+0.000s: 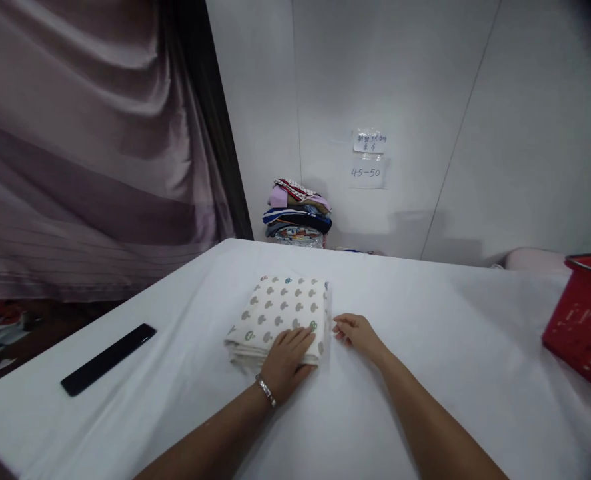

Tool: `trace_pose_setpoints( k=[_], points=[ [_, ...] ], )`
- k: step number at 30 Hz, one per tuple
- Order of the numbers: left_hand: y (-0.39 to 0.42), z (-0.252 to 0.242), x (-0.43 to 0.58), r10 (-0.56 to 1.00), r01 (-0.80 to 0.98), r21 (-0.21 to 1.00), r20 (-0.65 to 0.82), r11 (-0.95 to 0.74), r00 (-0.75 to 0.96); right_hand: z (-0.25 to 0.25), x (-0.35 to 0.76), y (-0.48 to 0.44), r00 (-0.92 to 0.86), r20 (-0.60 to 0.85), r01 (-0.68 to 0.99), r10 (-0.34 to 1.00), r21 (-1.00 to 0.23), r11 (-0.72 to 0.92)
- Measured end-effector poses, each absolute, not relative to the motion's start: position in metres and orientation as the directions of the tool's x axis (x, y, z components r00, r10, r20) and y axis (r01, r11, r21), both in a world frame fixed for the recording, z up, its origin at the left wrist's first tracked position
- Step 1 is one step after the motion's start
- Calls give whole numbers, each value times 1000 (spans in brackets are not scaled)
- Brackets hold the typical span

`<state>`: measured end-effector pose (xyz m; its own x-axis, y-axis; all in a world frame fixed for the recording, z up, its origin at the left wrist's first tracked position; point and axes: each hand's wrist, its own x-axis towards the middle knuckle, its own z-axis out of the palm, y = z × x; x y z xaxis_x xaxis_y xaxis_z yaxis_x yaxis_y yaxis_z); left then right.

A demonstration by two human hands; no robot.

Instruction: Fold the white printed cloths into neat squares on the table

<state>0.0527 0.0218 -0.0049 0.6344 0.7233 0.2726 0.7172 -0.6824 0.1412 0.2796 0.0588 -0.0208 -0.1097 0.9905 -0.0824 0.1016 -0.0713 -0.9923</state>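
A folded white cloth point(284, 303) with a grey mushroom-like print and a few coloured motifs lies in a layered square on the white-covered table. My left hand point(288, 363), with a silver bracelet at the wrist, rests on its near right corner, fingers stretched flat over the top layer. Just right of the cloth's edge, my right hand point(356, 335) hovers or rests by the table surface, fingers loosely curled and slightly apart. Nothing shows in it, and a small gap separates it from the cloth.
A long black flat bar point(108, 360) lies on the left of the table point(425, 320). At the right edge stands a red plastic basket point(582, 327). Behind the far edge rises a stack of folded clothes point(298, 213). A draped mauve curtain point(85, 147) hangs at left; paper signs point(369, 160) are on the wall.
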Motion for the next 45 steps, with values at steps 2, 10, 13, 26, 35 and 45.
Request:
trace_pose_setpoints(
  k=[2, 10, 13, 26, 35, 45],
  points=[
    [22, -7, 52, 718, 715, 135, 284, -686, 636, -20, 282, 56, -80, -64, 123, 995, -991, -54],
    [21, -10, 53, 683, 693, 95, 306, -715, 663, -16, 282, 100, 56, -22, 369, 998, -928, -41],
    [22, -11, 51, 682, 683, 117, 297, -721, 668, -12, 277, 137, 103, 37, 468, 994, -883, -16],
    [23, -12, 50, 696, 652, 243, 237, -718, 678, -22, 263, 215, -31, 188, 631, 982, -758, 165],
    [20, -11, 54, 730, 678, 276, 193, -681, 655, -25, 267, 214, -16, 220, 730, 975, -664, 162],
    [16, -8, 54, 729, 670, 287, 252, -685, 637, -2, 276, 217, -127, 164, 761, 978, -617, 202]
  ],
)
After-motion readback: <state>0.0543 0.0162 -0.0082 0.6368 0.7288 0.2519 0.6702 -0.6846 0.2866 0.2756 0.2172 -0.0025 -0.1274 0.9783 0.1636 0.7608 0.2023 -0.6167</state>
